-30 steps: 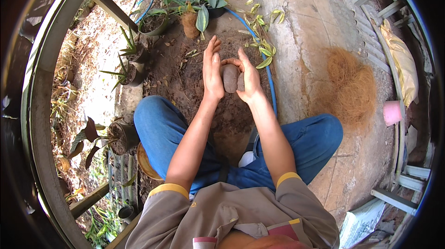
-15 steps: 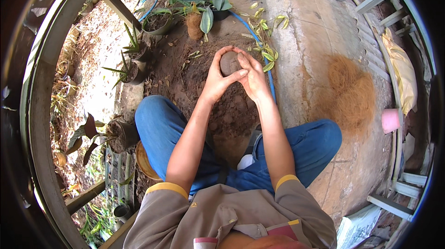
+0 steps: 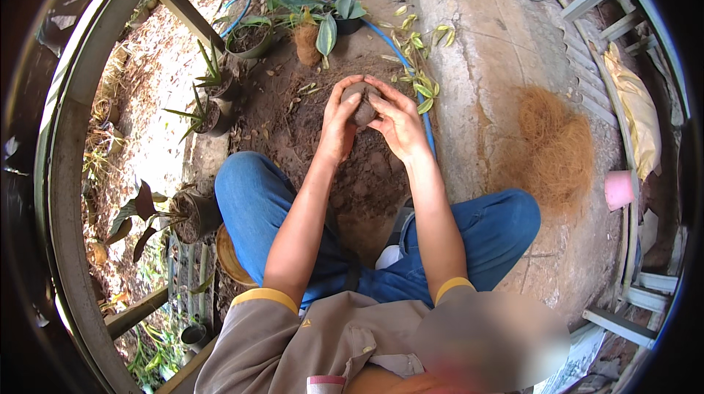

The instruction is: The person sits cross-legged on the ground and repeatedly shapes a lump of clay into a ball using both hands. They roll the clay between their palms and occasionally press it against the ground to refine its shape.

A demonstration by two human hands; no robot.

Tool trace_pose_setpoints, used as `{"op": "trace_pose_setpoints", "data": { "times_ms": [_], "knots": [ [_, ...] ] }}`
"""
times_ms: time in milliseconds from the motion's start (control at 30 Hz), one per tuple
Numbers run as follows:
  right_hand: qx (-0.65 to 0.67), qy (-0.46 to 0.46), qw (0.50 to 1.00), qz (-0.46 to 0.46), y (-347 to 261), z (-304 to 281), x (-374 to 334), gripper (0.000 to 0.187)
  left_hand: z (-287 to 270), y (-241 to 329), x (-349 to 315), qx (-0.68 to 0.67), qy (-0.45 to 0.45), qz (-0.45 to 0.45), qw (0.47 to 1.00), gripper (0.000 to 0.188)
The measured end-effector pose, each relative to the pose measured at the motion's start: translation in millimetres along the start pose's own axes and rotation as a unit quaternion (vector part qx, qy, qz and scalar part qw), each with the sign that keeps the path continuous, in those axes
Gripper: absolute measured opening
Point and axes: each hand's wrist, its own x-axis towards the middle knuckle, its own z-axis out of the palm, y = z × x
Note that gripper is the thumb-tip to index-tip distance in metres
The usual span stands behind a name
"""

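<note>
A ball of damp brown soil (image 3: 362, 113) is cupped between my two hands, above the loose soil (image 3: 359, 181) heaped between my knees. My left hand (image 3: 336, 124) wraps its left side, with the thumb pressed on top. From the right, my right hand (image 3: 401, 121) holds it, thumb also on the upper face. Between the thumbs the ball's surface looks dented or split. Its underside is hidden by my palms. Beyond my hands, a fibre-wrapped root ball (image 3: 306, 43) with broad green leaves rests on the ground.
Brown coconut fibre (image 3: 555, 148) lies heaped on the concrete at right, near a pink pot (image 3: 620, 190). A blue hose (image 3: 429, 133) runs along the concrete edge by cut leafy stems (image 3: 424, 86). Potted plants (image 3: 213, 114) line the left side.
My thumbs have shifted onto the top of the soil ball and pressed in. Its smooth round face now looks dented or cracked. My right hand has turned slightly outward.
</note>
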Motion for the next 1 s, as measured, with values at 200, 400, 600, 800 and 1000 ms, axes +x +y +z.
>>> {"op": "trace_pose_setpoints", "data": {
  "times_ms": [200,400,600,800,1000],
  "knots": [
    [0.011,0.041,0.999,0.023,10,3,3,0.042,-1,-5,-1,0.048,0.067,0.009,0.997,0.042],
    [-0.113,0.012,0.993,-0.015,7,5,0,0.045,-4,-6,0,0.016,0.066,-0.010,0.998,0.042],
    [-0.048,0.016,0.998,-0.021,2,5,2,0.048,-1,6,-1,0.048,-0.014,-0.019,0.999,0.053],
    [0.037,-0.013,0.999,0.012,-6,-7,3,0.043,7,9,0,0.159,-0.014,0.009,0.987,0.065],
    [-0.025,0.014,0.999,-0.013,-2,-11,5,0.041,11,13,-2,0.238,-0.037,0.026,0.970,0.064]
  ]
}}
